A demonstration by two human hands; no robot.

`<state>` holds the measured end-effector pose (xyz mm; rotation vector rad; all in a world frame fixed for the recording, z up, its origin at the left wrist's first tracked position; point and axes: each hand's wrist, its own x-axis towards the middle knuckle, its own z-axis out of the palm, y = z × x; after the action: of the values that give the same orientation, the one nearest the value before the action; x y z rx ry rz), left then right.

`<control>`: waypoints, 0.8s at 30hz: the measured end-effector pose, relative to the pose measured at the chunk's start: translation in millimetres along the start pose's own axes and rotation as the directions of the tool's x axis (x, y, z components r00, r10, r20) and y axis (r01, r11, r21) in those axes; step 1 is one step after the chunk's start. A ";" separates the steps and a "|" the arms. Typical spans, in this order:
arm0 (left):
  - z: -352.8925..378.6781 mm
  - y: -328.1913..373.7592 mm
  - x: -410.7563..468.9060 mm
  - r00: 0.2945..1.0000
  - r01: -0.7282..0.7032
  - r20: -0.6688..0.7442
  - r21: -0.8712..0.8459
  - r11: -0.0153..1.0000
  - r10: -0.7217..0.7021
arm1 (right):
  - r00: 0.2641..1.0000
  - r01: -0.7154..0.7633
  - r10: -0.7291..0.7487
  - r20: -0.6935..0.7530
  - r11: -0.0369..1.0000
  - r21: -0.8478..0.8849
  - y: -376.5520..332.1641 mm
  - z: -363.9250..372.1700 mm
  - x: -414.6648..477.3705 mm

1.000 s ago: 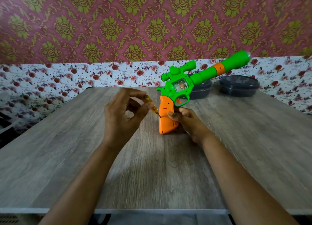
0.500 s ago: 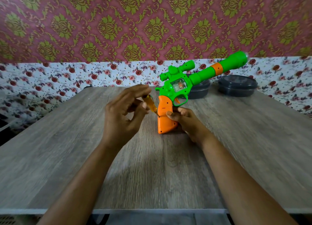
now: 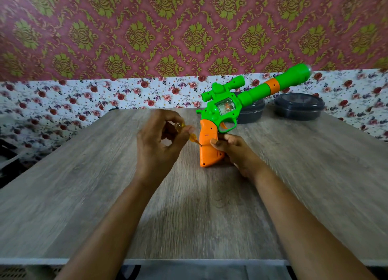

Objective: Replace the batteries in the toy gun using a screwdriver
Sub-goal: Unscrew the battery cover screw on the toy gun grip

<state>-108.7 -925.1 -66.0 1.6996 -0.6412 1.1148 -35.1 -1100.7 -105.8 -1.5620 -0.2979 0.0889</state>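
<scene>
A green toy gun (image 3: 227,105) with an orange grip (image 3: 209,145) stands on its grip's butt on the wooden table (image 3: 84,185), barrel pointing up to the right. My right hand (image 3: 235,151) clasps the grip from the right side. My left hand (image 3: 161,145) pinches a small screwdriver (image 3: 192,137) with a clear amber handle. Its tip touches the left edge of the orange grip about halfway down. Most of the handle is hidden by my fingers.
Two dark round lidded containers (image 3: 299,106) sit at the table's far right against the flowered wall, one (image 3: 252,111) partly behind the gun. The table's near edge (image 3: 189,262) runs under my forearms.
My left hand's fingers have shifted around the screwdriver handle, as in turning it, while the tip stays at the grip. The gun and right hand hold the same pose.
</scene>
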 end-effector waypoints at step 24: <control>-2.2 2.1 1.4 0.997 -0.021 0.070 0.032 0.999 0.019 | 1.000 -0.015 0.014 0.014 0.999 0.047 -0.6 0.1 -1.3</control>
<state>-110.6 -923.7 -63.6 1.7703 -0.6883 1.0888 -36.5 -1100.9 -105.4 -1.5172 -0.2935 0.1171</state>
